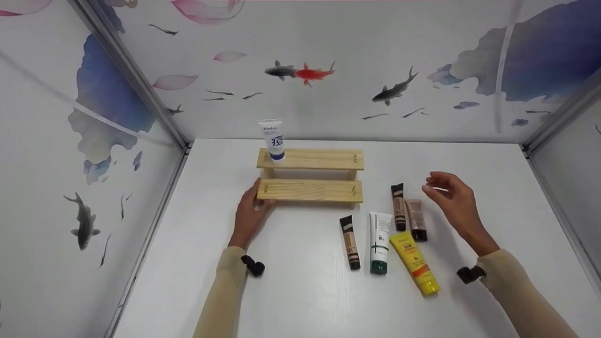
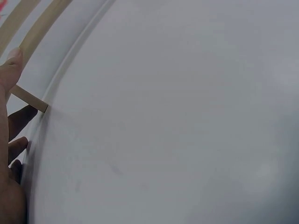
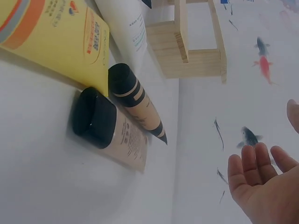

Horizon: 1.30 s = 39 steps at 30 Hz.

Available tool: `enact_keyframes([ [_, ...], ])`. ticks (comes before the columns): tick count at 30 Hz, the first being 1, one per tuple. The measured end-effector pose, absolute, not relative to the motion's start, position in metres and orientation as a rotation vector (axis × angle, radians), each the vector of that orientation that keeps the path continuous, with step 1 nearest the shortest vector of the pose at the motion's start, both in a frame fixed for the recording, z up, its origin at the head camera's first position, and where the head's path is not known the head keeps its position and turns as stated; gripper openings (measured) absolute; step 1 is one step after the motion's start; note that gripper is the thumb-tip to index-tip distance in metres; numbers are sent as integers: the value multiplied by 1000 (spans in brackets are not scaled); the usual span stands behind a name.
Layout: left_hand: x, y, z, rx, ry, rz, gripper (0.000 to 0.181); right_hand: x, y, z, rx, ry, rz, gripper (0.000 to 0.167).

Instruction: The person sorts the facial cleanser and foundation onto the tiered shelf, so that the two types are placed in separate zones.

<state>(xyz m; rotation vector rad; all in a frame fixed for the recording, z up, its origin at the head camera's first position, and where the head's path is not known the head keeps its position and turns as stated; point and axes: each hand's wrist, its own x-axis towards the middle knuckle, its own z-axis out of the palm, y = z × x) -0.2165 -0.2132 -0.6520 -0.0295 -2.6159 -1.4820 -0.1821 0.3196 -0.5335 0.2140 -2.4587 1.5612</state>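
A two-tier wooden rack stands at the back of the table. My left hand grips the left end of its lower tier. In the left wrist view the thumb lies on the board's edge and the fingers are by the leg. On the upper tier's left end stands a white tube with a blue cap. My right hand is raised with loosely bent fingers and holds nothing. It is nearest to a pinkish tube and a slim beige-and-black tube, both lying on the table.
Further tubes lie in front of the rack's right side: another slim beige-and-black tube, a white tube with a green cap and a yellow tube. Printed wall panels enclose the white table at the back and sides.
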Motion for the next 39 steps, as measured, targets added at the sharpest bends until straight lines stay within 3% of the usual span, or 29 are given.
enact_keyframes([
  [19, -211, -216, -654, 4, -2655, -1484, 98, -135, 338, -585, 90, -2677, 1547, 52],
  [39, -216, -213, -653, -8, -2668, -1432, 90, -110, 342, -607, 51, -2774, 1504, 51],
])
